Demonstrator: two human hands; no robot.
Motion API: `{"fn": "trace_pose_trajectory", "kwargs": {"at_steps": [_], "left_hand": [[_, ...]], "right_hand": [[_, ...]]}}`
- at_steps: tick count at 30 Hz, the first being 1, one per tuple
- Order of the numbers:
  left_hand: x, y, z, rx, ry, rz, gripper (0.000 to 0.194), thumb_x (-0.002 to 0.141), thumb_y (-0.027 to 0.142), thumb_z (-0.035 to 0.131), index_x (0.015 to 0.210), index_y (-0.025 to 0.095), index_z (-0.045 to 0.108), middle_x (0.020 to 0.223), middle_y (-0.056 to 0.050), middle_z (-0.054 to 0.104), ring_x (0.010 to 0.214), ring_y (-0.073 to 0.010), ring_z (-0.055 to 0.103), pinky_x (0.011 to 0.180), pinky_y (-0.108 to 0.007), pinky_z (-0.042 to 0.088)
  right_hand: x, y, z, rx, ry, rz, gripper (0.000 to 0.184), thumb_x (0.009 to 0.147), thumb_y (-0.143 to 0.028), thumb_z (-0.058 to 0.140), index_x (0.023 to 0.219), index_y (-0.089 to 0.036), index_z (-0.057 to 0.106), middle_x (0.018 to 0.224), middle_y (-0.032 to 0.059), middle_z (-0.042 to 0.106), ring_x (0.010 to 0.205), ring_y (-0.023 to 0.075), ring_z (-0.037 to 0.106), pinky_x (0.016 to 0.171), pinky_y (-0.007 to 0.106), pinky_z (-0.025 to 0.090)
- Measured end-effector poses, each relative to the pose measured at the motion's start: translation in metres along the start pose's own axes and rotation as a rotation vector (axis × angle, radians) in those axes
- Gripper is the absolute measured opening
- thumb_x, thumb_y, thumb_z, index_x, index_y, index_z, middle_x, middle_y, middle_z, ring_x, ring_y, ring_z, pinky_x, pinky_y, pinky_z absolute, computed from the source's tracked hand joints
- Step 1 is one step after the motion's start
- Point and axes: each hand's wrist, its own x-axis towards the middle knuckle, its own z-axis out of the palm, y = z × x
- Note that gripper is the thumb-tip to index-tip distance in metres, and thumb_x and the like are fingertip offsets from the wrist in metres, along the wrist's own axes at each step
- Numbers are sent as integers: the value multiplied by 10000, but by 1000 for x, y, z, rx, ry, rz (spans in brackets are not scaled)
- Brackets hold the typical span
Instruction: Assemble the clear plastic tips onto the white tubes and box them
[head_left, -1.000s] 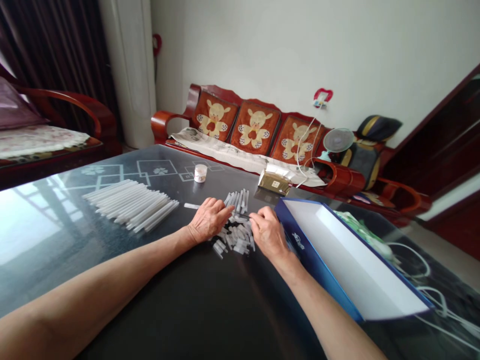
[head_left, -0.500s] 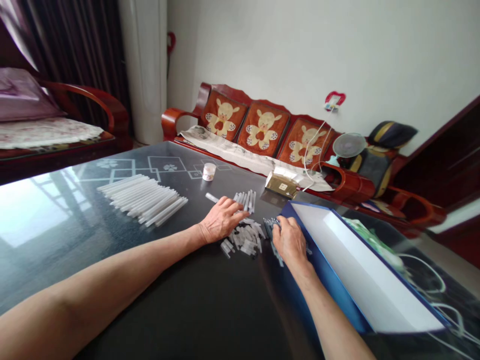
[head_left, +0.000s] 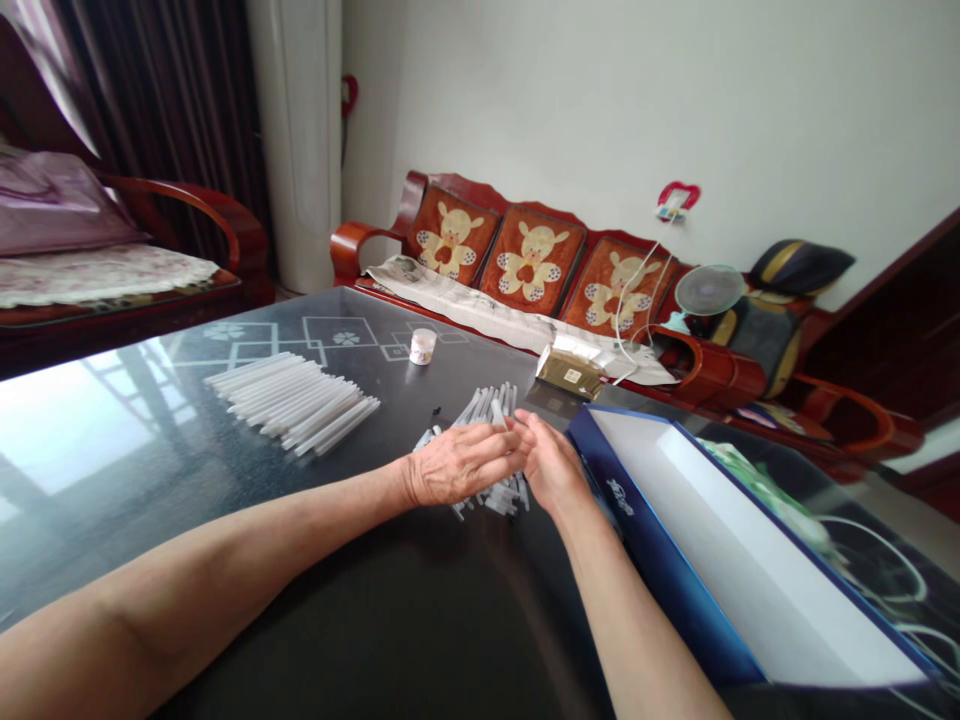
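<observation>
glass tabletop (head_left: 112,425) holds white tubes (head_left: 292,410); left hand (head_left: 461,464) and right hand (head_left: 551,465) together, fingertips touching.

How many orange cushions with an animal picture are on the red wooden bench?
3 orange cushions: left, middle, right, side by side along the red wooden bench.

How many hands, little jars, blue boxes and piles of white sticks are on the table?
Hands: 2 (left hand, right hand)
Little jars: 1 (little jar)
Blue boxes: 1 (blue box)
Piles of white sticks: 2 (neat pile, messy pile)
Total: 6
</observation>
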Motion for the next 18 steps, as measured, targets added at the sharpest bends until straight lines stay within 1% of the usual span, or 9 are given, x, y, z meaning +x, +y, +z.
{"fn": "trace_pose_trajectory", "kwargs": {"at_steps": [4,5,7,10,14,18], "left_hand": [[-3,-1,5,-57,20,-18,239,927,111,384,1124,102,518,1088,-156,617,1045,-193,596,889,-309,513],[-4,-1,6,-73,21,-19,231,925,106,385,1113,106,519,1100,-158,614,1052,-192,594,887,-302,515],[-4,-1,7,-104,23,-21,223,923,103,384,1102,115,517,1119,-158,607,1070,-184,585,891,-289,516],[-5,0,8,-125,30,-20,214,914,100,394,1086,113,521,1119,-155,606,1062,-177,586,884,-274,522],[-8,0,13,-119,35,-31,212,910,104,390,1066,117,533,1107,-145,613,1012,-164,605,838,-258,543],[-11,-1,16,-142,27,-34,216,905,103,395,1073,120,530,1119,-141,608,1011,-167,608,838,-262,545]], "right_hand": [[6,-6,-7,191,116,70,77,805,-237,638,808,-171,597,706,24,701,607,115,657,506,189,510],[7,-8,-9,234,137,98,73,826,-219,616,777,-170,591,669,12,685,587,105,649,497,181,510],[11,-11,-13,302,156,146,138,868,-214,568,740,-165,584,614,-4,657,553,89,633,486,172,513],[14,-13,-17,348,151,184,192,899,-252,538,739,-161,593,586,-18,642,509,75,610,458,170,507],[17,-11,-23,315,138,200,230,881,-308,574,701,-165,579,543,-34,618,461,75,588,429,173,491],[21,-9,-28,277,154,169,259,855,-338,606,668,-168,554,517,-33,595,447,84,573,407,180,479]]}}
